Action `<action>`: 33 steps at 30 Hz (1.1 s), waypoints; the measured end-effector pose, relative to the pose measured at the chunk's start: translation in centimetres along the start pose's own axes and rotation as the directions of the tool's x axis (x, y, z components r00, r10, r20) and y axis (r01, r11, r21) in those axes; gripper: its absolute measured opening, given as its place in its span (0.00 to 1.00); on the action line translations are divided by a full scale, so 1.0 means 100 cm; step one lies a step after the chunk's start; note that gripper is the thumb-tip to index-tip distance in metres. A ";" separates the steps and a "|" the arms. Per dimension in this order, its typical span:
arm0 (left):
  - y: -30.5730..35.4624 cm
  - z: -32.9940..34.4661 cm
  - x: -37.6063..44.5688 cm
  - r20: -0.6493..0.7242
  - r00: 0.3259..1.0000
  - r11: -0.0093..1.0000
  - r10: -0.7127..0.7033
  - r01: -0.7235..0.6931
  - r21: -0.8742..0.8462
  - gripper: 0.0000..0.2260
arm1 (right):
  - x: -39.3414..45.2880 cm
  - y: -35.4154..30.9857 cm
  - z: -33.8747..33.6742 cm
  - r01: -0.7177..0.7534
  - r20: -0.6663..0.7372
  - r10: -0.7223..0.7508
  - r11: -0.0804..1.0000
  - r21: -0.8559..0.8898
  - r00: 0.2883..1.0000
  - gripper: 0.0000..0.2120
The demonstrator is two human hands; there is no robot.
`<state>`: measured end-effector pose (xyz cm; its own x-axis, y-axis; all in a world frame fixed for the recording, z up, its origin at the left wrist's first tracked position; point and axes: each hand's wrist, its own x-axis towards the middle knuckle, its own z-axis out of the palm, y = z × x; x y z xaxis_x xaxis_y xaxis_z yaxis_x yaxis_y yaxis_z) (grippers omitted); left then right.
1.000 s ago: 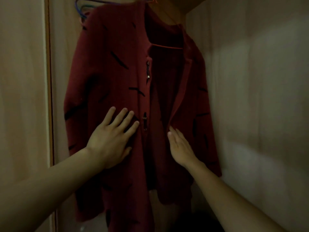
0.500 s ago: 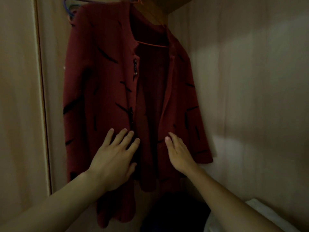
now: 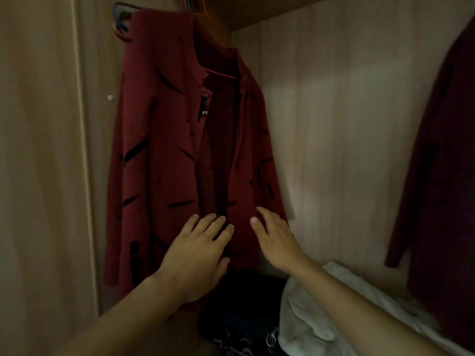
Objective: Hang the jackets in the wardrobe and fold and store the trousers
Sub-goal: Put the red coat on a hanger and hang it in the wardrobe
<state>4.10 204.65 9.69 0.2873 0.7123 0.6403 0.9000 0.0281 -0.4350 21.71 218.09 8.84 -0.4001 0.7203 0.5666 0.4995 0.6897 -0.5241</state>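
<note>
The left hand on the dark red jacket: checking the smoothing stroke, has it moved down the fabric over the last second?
Yes. The left hand has slid down the dark red jacket, from beside the lower toggle to near the hem.

Your left hand (image 3: 196, 255) covers the red jacket (image 3: 159, 160)'s lower front edge. The hanger (image 3: 123, 20) hooks run off the top edge. The dark garment (image 3: 444, 160) at right is cut off, its type unclear.
</note>
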 end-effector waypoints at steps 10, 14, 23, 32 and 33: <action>0.053 -0.014 -0.087 -0.025 0.998 0.917 -0.065 0.050 -0.395 0.26 | -0.160 -0.043 -0.027 -0.132 0.010 0.146 0.922 -0.364 0.989 0.44; 0.078 -0.038 -0.099 0.005 1.000 0.886 -0.016 0.017 -0.464 0.27 | -0.213 -0.055 -0.056 -0.172 0.044 0.220 0.859 -0.482 0.975 0.51; 0.130 -0.118 -0.117 0.018 1.000 0.803 -0.001 0.012 -0.596 0.31 | -0.303 -0.089 -0.127 -0.214 -0.062 0.216 0.813 -0.542 0.975 0.32; 0.179 -0.152 -0.170 0.324 0.939 0.867 0.114 0.065 -0.495 0.32 | -0.388 -0.082 -0.118 -0.287 -0.010 0.316 0.849 -0.443 0.949 0.39; 0.179 -0.157 -0.174 0.325 0.938 0.869 0.124 0.055 -0.492 0.30 | -0.395 -0.087 -0.120 -0.291 -0.021 0.312 0.857 -0.425 0.950 0.40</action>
<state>20.40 181.77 0.70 0.2746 0.8992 0.3407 0.9591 -0.2812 -0.0309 42.39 182.74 -1.37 -0.2077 0.8978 0.3884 0.8712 0.3503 -0.3440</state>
